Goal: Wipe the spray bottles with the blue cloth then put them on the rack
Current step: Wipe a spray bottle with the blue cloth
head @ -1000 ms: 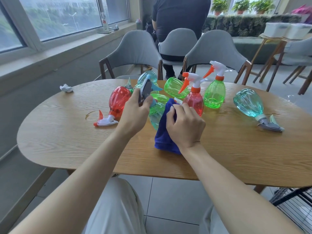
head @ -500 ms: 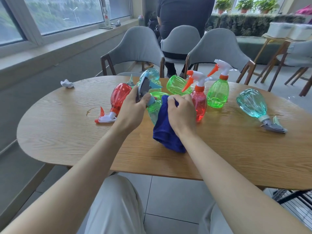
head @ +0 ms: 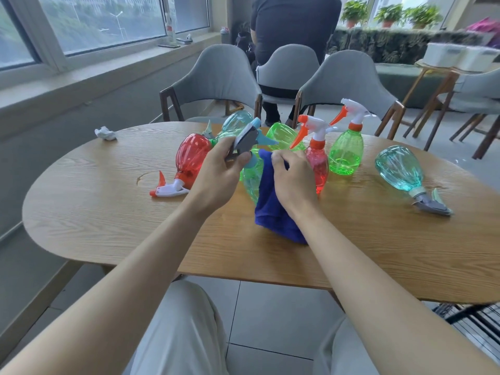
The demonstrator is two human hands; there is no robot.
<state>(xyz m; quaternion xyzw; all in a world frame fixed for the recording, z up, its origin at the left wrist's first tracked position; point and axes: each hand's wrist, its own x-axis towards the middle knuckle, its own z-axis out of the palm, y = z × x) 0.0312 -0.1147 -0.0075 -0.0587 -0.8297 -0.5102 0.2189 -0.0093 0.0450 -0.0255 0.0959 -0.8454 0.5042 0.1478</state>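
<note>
Green bottle mostly hidden behind blue cloth gripped by right hand; left hand grips its sprayer head

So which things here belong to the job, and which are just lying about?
Job: blue cloth; held green bottle; lying red bottle; upright red bottle; upright green bottle; lying teal bottle; far green bottle; far teal bottle; wire rack (likely).
Just lying about: crumpled tissue; grey chairs; potted plants.

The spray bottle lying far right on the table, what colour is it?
The spray bottle is see-through teal, with a grey spray head. Head view.
</note>
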